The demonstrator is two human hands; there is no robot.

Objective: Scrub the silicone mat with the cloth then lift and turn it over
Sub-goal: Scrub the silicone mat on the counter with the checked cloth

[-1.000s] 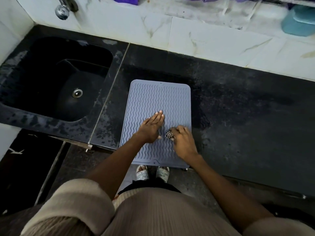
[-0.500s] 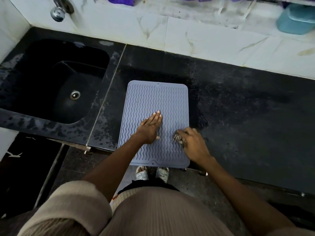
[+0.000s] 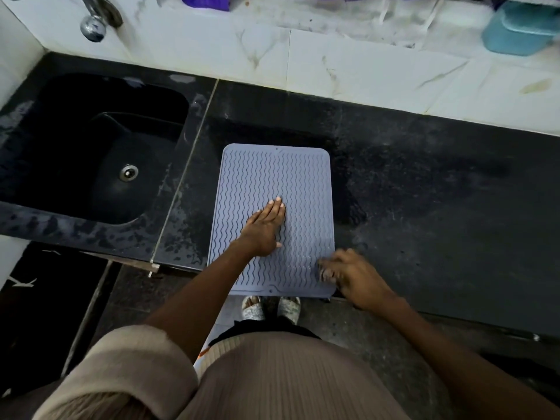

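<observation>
Near the front edge of the dark counter point(image 3: 424, 183), the mat point(image 3: 272, 177) lies flat with its wavy ribbed side up, its near end hanging a little over the counter's lip and its left edge not far from the sink point(image 3: 91, 147). What I see changing is my right hand point(image 3: 354, 275): a second ago it was scrubbing close beside the left one near the middle of the mat, and since then it has swept rightward and toward me, so it now sits at the mat's near right corner, partly off the edge and blurred with motion. Its fingers are curled around a small dark wad that I take to be the cloth point(image 3: 325, 272), though the blur keeps me from seeing it well. My left hand point(image 3: 263, 231) has hardly shifted; it rests palm down on the mat's near-middle, fingers straight and together, thumb out, gripping nothing and simply pinning the mat in place. I judge from this that the scrubbing stroke has reached the mat's edge, so the near right part is covered while the far half looks untouched. Lifting and turning over is not yet begun; the corner under my right hand would be a handy place to start it.
</observation>
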